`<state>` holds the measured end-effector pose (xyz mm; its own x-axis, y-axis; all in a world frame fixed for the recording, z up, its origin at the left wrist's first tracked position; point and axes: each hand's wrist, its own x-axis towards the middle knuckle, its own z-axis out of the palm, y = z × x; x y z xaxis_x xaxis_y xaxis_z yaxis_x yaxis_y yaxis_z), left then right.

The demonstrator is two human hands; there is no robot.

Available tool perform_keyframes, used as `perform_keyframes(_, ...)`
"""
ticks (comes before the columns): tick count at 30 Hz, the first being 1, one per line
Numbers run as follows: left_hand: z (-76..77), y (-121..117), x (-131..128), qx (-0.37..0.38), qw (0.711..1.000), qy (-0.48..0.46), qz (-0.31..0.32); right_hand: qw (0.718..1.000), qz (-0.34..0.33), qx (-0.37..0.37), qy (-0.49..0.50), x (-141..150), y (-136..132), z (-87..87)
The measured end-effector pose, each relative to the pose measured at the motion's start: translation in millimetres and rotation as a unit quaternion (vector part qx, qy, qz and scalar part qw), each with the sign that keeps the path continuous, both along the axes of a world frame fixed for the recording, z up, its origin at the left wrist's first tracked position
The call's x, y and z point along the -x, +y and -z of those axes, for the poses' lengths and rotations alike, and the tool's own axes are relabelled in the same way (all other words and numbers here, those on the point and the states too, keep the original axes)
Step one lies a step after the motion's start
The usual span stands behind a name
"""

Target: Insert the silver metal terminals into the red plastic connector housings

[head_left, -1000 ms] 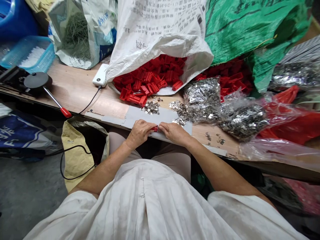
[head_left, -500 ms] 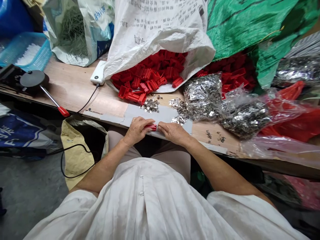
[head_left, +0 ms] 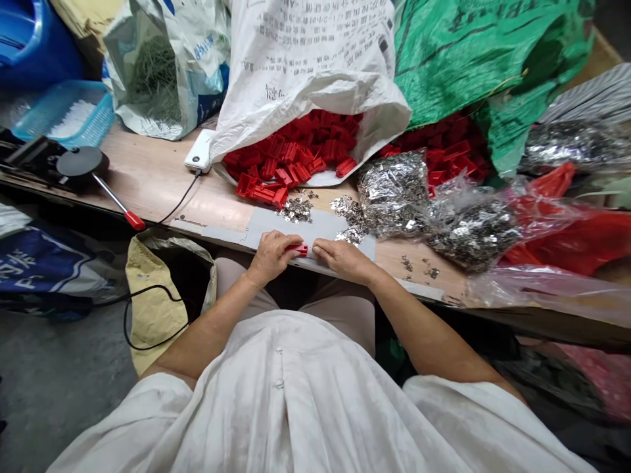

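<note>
A small red plastic housing (head_left: pixel 301 249) is pinched in my left hand (head_left: pixel 271 256), its right end sticking out past the fingertips. Just to the right of it, a small gap away, my right hand (head_left: pixel 342 257) has its thumb and fingers pressed together; whatever they hold is too small or hidden to make out. Both hands rest over the front edge of a grey sheet (head_left: pixel 315 230). Behind them lie a loose pile of small shiny metal pieces (head_left: pixel 296 210) and a second pile of metal pieces (head_left: pixel 351 233) nearer my right hand.
A white sack (head_left: pixel 315 59) spills red housings (head_left: pixel 290 154) onto the bench; a green sack (head_left: pixel 444 59) stands beside it. Plastic bags of metal pieces (head_left: pixel 394 190) lie to the right. At left are a power bank (head_left: pixel 200 151), a red-tipped lever (head_left: pixel 118 202) and a blue basket (head_left: pixel 93 121).
My right fingers have drawn slightly away from the red housing, which they met a second ago. The left hand keeps its grip. The whole view has shifted a little.
</note>
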<state>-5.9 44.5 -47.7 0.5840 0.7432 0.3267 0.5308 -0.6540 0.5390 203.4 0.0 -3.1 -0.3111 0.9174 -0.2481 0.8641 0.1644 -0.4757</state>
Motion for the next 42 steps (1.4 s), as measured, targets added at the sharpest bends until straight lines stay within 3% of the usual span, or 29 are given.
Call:
perform_keyframes(6,-0.9,0,0,0.02,1.0,0.004,-0.002,0.999,-0.008,0.023,0.039,-3,7,-2.8)
perform_keyframes(17,0.4,-3,0,-0.013,1.0,-0.006,0.003,0.999,-0.006,0.027,-0.04,0,8,-2.0)
perform_keyframes(24,3.2,-3,1,-0.034,0.999,-0.016,0.011,0.996,0.031,0.037,0.069,-3,6,-3.0)
perform_keyframes(32,4.9,0,2,-0.019,0.999,-0.035,0.018,0.987,-0.031,0.094,0.127,-10,19,-0.4)
perform_keyframes(42,1.8,0,0,-0.008,0.999,-0.03,0.023,0.997,-0.036,0.068,-0.009,-4,23,-7.0)
